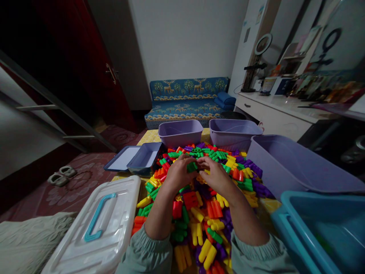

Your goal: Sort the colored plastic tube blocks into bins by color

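A heap of plastic building blocks in red, yellow, green, orange and purple covers the table. Above its middle, my left hand is closed on a green plastic building block. My right hand comes in from the other side with fingers curled, its fingertips meeting the left hand's at this block. The fingers partly hide the block, and whether a second piece is joined to it cannot be seen.
Purple bins line the table's far and right sides. Blue bins stand near right. At left are a dark blue box with its lid beside it and a white lid with a blue handle. Beyond stands a patterned sofa.
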`<state>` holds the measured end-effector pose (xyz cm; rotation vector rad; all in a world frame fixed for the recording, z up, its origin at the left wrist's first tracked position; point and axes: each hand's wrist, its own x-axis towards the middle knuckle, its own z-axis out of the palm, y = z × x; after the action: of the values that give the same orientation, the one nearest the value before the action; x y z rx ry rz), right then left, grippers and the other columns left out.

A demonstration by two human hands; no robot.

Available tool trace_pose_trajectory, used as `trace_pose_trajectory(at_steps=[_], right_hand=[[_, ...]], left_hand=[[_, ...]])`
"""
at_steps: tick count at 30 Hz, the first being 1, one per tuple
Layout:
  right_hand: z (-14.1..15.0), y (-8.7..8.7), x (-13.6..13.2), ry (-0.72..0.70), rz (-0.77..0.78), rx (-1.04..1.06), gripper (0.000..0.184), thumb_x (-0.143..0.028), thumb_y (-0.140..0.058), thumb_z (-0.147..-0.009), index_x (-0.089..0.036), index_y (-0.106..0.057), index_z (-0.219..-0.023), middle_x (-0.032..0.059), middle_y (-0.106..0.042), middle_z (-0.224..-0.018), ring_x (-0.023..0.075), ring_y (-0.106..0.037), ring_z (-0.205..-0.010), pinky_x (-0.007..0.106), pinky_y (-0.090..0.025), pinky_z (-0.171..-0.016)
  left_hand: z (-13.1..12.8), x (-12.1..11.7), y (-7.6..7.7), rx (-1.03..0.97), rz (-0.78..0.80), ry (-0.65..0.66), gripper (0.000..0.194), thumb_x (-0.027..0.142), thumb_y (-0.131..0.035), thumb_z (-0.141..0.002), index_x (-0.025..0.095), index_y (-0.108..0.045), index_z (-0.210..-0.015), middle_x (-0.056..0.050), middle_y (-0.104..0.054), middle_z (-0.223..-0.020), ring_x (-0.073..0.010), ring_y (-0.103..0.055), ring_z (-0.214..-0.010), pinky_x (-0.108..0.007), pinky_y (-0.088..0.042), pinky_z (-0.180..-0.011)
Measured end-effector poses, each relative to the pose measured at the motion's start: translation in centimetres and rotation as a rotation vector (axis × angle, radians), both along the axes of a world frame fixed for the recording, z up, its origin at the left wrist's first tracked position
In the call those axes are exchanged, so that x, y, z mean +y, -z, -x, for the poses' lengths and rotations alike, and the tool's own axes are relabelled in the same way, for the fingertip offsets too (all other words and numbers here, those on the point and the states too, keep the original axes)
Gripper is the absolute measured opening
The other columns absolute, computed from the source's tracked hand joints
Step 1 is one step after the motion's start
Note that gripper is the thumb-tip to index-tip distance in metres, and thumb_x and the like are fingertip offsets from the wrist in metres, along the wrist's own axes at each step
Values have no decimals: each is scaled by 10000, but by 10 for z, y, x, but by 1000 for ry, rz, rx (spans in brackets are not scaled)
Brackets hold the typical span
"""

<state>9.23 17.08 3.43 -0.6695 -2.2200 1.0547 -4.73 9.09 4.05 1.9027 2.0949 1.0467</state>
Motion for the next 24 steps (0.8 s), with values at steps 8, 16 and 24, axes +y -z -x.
trace_pose_trajectory(at_steps=[8, 16, 24], right_hand=[[-49, -13, 25, 213, -220, -336, 300, -189, -656, -678, -255, -663, -971, 31, -714, -937, 221, -666, -838, 310, -492, -718], [-51, -4, 26, 232, -339, -616, 492, -331, -744, -623, -278, -668, -1106, 68, -691, -1068, 285, -639, -977, 334, -456, -743], [-29, -2, 11, 123, -283, -510, 376, -473, -667, -725, -261, -658, -1034, 54, -684, -1008, 245, -633, -934, 308, -427, -744]], left_hand=[[3, -7, -7, 109, 125, -117, 182, 201, -695, -704, 215, -702, -885, -53, -618, -937, -189, -591, -804, -272, -430, -694], [0, -10, -10, 137, 145, -126, 212, 192, -700, -683, 201, -669, -892, -48, -640, -862, -199, -585, -791, -263, -392, -664], [7, -9, -6, 4, 112, -116, 164, 146, -634, -705, 202, -672, -854, -27, -664, -809, -184, -596, -764, -250, -379, -644]])
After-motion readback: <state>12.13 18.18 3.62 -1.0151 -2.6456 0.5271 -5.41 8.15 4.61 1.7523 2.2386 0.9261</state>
